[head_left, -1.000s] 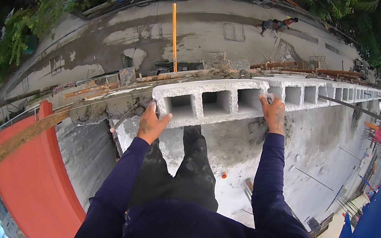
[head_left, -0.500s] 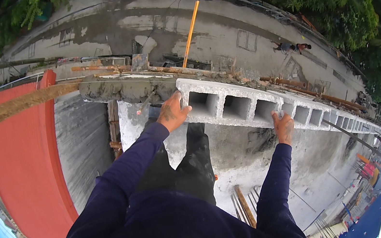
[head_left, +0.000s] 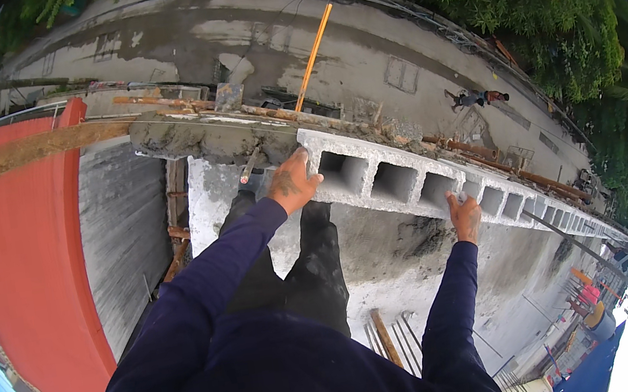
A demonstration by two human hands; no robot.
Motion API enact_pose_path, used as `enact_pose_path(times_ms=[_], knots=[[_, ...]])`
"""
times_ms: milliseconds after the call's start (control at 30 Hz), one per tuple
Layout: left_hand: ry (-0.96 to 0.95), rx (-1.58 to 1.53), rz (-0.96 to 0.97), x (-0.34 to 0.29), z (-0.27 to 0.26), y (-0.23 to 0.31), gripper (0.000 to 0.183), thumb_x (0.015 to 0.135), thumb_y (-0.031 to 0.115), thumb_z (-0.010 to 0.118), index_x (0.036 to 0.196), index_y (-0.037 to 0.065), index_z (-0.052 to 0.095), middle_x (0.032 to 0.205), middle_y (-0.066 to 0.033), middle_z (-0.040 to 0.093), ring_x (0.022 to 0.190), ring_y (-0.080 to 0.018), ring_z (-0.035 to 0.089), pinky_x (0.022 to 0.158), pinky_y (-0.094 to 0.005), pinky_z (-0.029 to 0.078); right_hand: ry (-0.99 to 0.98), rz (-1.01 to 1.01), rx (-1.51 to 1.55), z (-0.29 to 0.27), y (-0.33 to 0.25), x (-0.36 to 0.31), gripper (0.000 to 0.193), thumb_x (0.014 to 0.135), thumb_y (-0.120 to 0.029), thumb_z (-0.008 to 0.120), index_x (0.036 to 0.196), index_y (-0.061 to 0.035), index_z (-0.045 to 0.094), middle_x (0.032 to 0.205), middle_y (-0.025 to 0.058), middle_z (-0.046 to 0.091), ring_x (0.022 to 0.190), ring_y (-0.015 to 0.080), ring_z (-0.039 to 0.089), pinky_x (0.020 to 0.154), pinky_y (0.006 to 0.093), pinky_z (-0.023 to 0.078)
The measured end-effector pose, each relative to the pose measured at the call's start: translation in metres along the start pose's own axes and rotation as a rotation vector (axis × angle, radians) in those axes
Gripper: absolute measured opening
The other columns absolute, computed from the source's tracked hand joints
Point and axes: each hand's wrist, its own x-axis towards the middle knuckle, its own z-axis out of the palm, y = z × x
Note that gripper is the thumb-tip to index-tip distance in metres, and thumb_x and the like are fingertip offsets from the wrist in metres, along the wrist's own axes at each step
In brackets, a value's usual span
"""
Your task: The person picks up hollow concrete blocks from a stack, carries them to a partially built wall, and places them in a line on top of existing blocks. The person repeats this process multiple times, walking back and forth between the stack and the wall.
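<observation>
A grey hollow concrete block [head_left: 374, 153] lies at the near end of a row of similar blocks [head_left: 514, 204] on the wall top, its cavities facing up. My left hand [head_left: 294, 183] is closed over the block's left end, thumb on the near side. At its right end my right hand [head_left: 465, 216] grips the near edge, fingertips by the last cavity. Wet mortar [head_left: 201, 138] is spread along the wall top left of the block. A short stick-like piece [head_left: 250, 165] juts from the mortar close to my left hand.
A thin string runs above the mortar. An orange pole [head_left: 313, 58] rises beyond the wall, over a street [head_left: 360, 69] far below with people on it. To the left stand a red wall [head_left: 27, 268] and a wooden beam [head_left: 36, 157]. Rebars [head_left: 407, 335] stick up near my right arm.
The whole view has shifted slightly. Both hands keep their hold on the block, which shows no clear movement along the wall.
</observation>
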Motion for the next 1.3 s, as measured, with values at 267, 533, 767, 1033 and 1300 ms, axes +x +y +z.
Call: enact_pose_path(times_ms=[267,533,767,1033,1300], knots=[[-0.019,-0.063,-0.031,-0.005,0.000,0.000,0.066,0.083,0.030,0.056,0.131,-0.010,0.033,0.138,-0.0248,0.034,0.128,-0.0345,0.034,0.106,-0.0391,0.028,-0.025,0.033,0.017,0.000,-0.004,0.005,0.060,0.074,-0.046,0.069,0.100,0.0082,0.061,0.094,0.0297,0.062,0.095,0.0411,0.059,0.081,0.0431,0.047],[-0.004,-0.104,-0.082,-0.026,-0.009,-0.016,0.077,0.081,0.040,0.061,0.134,-0.008,0.031,0.138,-0.0237,0.035,0.129,-0.0334,0.034,0.107,-0.0375,0.028,0.016,-0.071,-0.052,0.005,0.007,0.011,0.058,0.072,-0.043,0.071,0.092,0.0104,0.060,0.086,0.0323,0.061,0.084,0.0446,0.061,0.072,0.0451,0.050],[-0.024,-0.025,-0.028,-0.010,-0.010,-0.009,0.080,0.081,0.041,0.062,0.136,-0.006,0.029,0.139,-0.0235,0.034,0.129,-0.0342,0.033,0.106,-0.0384,0.029,0.043,-0.069,0.003,0.011,0.011,0.011,0.060,0.069,-0.049,0.073,0.073,0.0088,0.060,0.068,0.0294,0.059,0.071,0.0422,0.062,0.060,0.0433,0.049],[-0.027,-0.013,0.057,0.003,-0.002,-0.012,0.067,0.081,0.029,0.063,0.128,-0.011,0.038,0.133,-0.0270,0.040,0.125,-0.0370,0.038,0.104,-0.0397,0.031,-0.035,-0.019,-0.062,0.008,0.005,0.008,0.058,0.072,-0.049,0.070,0.075,0.0086,0.062,0.069,0.0275,0.061,0.072,0.0397,0.063,0.062,0.0425,0.050],[0.051,0.049,0.017,-0.007,0.021,-0.002,0.075,0.081,0.025,0.059,0.134,-0.013,0.023,0.137,-0.0310,0.031,0.128,-0.0385,0.033,0.107,-0.0394,0.027,0.089,-0.117,-0.006,0.013,0.011,0.007,0.056,0.072,-0.049,0.071,0.058,0.0032,0.056,0.054,0.0224,0.055,0.055,0.0380,0.060,0.053,0.0422,0.048]])
